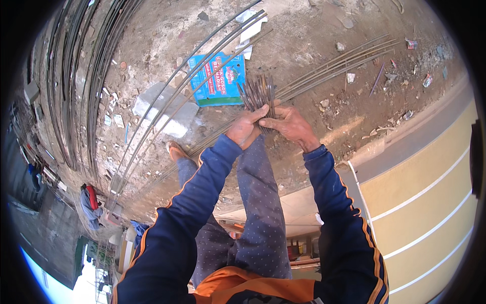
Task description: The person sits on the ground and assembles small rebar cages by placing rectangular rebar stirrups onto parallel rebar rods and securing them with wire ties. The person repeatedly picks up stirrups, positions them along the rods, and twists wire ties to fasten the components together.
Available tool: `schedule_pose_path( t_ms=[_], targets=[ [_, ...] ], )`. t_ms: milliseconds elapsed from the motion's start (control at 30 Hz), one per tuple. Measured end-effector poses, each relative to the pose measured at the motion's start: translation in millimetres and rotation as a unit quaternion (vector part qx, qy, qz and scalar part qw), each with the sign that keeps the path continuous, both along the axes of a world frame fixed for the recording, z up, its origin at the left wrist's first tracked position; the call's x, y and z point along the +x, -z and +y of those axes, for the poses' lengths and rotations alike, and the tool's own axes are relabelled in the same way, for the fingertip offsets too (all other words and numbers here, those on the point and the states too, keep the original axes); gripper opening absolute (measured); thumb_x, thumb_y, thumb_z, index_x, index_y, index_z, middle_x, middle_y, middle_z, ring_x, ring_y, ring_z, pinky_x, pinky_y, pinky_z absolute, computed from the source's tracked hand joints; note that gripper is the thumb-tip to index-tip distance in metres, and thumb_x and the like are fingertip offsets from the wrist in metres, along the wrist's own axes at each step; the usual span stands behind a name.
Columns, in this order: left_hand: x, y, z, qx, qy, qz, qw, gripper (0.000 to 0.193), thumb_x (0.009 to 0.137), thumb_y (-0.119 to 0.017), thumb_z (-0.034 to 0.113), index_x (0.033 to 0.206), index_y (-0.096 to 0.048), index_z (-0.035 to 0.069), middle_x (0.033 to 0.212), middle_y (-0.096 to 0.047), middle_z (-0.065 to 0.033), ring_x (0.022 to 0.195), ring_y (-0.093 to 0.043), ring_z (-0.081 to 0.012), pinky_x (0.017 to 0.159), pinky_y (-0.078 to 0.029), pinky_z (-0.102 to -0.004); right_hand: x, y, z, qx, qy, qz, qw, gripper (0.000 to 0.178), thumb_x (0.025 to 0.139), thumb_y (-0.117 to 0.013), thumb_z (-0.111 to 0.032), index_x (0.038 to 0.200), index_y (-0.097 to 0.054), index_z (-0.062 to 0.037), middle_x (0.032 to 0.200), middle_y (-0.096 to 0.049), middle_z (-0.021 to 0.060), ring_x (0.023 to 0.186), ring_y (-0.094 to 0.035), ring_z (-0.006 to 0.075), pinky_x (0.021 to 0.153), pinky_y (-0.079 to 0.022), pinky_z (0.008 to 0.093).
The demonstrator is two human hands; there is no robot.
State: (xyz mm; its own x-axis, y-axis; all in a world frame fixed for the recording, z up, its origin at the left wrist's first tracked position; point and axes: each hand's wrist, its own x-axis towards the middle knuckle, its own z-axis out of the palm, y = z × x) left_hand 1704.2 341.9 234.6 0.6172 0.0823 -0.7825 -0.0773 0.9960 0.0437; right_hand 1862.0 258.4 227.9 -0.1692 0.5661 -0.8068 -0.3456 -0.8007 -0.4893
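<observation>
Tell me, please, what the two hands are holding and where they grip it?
Both the left hand and right hand clasp a bundle of short metal rods around its lower end.

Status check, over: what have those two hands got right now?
Left hand and right hand both closed on a bundle of short metal rods. Rods fan upward. Long steel bars on the dirt ground beyond, not touching.

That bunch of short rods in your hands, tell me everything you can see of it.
The bunch of short rods is a tight cluster of thin, dark, rusty-looking metal lengths, fanning slightly at the top ends. It stands roughly upright, above the dirt ground. Both hands close round its lower end: the left hand and the right hand, meeting side by side. The lower tips are hidden by the grip. Behind it lies a blue printed bag beneath long rods.
</observation>
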Motion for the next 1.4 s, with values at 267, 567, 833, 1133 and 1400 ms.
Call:
schedule_pose_path(
  t_ms=[267,567,833,1133,1400],
  targets=[
    [26.3,11.0,19.3,0.054,0.074,0.007,0.996,0.051,0.107,-0.057,0.033,0.143,-0.051,-0.002,0.131,-0.062,-0.0100,0.118,-0.060,-0.0168,0.105,-0.047,-0.0352,20.5,-10.5,33.3,-0.043,0.011,-0.033,0.998,0.034,0.086,-0.085,-0.016,0.114,-0.075,0.0010,0.103,-0.076,0.0054,0.090,-0.066,0.0111,0.081,-0.053,0.0273],
    [76.2,25.3,64.3,0.164,0.184,0.057,0.967,0.049,0.102,-0.064,0.040,0.123,-0.063,-0.004,0.110,-0.068,-0.0129,0.108,-0.063,-0.0165,0.091,-0.051,-0.0343,60.7,27.3,49.5,-0.041,0.136,0.064,0.988,0.025,0.091,-0.076,-0.006,0.115,-0.071,0.0002,0.105,-0.074,0.0069,0.095,-0.070,0.0154,0.084,-0.056,0.0306],
    [102.6,32.4,93.3,0.288,0.219,0.082,0.929,0.057,0.099,-0.067,0.042,0.131,-0.061,-0.005,0.123,-0.067,-0.0187,0.113,-0.063,-0.0235,0.096,-0.049,-0.0370,104.5,56.0,76.9,-0.002,0.192,0.155,0.969,0.023,0.094,-0.072,-0.005,0.117,-0.068,-0.0003,0.110,-0.073,0.0087,0.103,-0.070,0.0181,0.087,-0.058,0.0335],
    [17.2,74.3,114.8,0.640,0.264,0.370,0.619,0.096,0.078,-0.086,0.047,0.152,-0.043,0.003,0.148,-0.047,-0.0278,0.137,-0.045,-0.0442,0.116,-0.035,-0.0543,164.3,82.2,130.3,-0.013,0.096,-0.035,0.995,0.027,0.091,-0.079,-0.016,0.112,-0.070,-0.0009,0.103,-0.075,0.0098,0.094,-0.073,0.0200,0.083,-0.059,0.0313],
    [-8.6,108.1,133.3,0.661,0.364,0.403,0.518,0.123,0.067,-0.090,0.055,0.162,-0.025,0.012,0.160,-0.032,-0.0219,0.148,-0.026,-0.0476,0.121,-0.020,-0.0634,164.7,124.3,189.8,0.070,0.008,-0.087,0.994,0.041,0.086,-0.086,-0.023,0.115,-0.070,0.0011,0.099,-0.076,0.0102,0.095,-0.072,0.0187,0.084,-0.057,0.0325]
  ],
)
